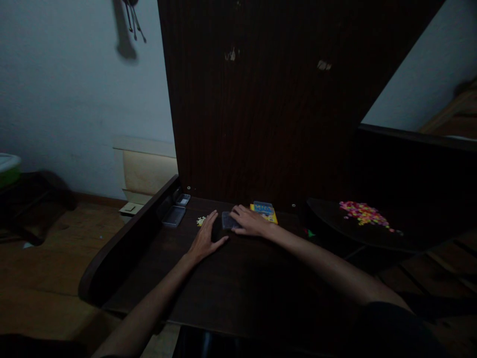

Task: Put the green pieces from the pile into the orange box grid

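Observation:
My left hand [204, 240] lies over the dark desk [223, 278] with its thumb spread away from the fingers, and nothing shows in it. Right by its fingertips is a small heap of pale yellowish pieces [200, 221], partly covered by the hand. My right hand [251, 222] grips a small clear plastic box [227, 220] from its right side, with the thumb nearest me and the fingers across the top. Its contents are too dark to make out. Just behind that hand are a yellow and blue packet [270, 215] and part of a clear case.
A clear shallow tray [174, 216] and a smaller clear case [183, 199] sit by the desk's raised left side [130, 243]. A heap of pink, yellow and orange pieces [365, 214] lies on the curved shelf at right. A tall dark panel [257, 114] closes off the back.

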{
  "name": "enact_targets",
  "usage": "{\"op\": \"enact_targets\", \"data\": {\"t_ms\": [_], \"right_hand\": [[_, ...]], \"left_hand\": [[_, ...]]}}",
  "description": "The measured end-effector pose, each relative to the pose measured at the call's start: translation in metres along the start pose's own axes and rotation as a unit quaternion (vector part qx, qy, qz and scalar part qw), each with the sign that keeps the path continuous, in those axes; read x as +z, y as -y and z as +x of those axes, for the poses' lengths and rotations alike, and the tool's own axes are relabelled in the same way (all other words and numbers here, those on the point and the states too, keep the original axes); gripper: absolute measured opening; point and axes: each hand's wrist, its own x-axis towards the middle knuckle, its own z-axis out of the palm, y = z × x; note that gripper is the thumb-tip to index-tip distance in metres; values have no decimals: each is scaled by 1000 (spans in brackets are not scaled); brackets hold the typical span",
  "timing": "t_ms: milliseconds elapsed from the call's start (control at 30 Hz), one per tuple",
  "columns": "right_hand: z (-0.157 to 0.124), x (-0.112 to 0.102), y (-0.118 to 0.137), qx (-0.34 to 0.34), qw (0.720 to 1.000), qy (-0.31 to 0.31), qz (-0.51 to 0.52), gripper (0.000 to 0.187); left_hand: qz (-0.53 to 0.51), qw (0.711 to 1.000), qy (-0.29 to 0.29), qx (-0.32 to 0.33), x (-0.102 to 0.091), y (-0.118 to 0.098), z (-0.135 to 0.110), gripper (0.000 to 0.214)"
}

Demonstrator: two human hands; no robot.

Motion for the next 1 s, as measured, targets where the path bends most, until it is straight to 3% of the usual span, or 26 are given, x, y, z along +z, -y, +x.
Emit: {"op": "enact_targets", "data": {"t_ms": [67, 167, 300, 400, 500, 633, 767, 900, 1000], "right_hand": [[8, 3, 26, -55, 998, 10, -24, 40], [15, 6, 46, -108, 993, 28, -45, 41], [21, 11, 49, -146, 988, 21, -36, 41], [25, 19, 48, -172, 984, -16, -54, 42], [27, 30, 49, -211, 971, -37, -108, 42], [26, 43, 49, -265, 952, -73, -136, 43], [27, 48, 45, -272, 950, -116, -102, 37], [33, 41, 39, -277, 954, -105, -50, 34], [38, 32, 35, -235, 966, -103, 36, 34]], "left_hand": [[-39, 998, -7, -39, -1, -9, -10, 89], [-113, 990, 21, -87, -10, -12, -21, 79], [-265, 945, 10, -194, -22, -10, -29, 77], [-333, 913, -18, -236, -25, -8, -32, 81], [-357, 898, -53, -252, -25, -8, -33, 84], [-354, 896, -56, -261, -27, -9, -35, 80], [-364, 895, -51, -252, -28, -10, -37, 79], [-368, 892, -45, -260, -28, -10, -37, 81], [-375, 890, -45, -257, -28, -10, -36, 91]]}}
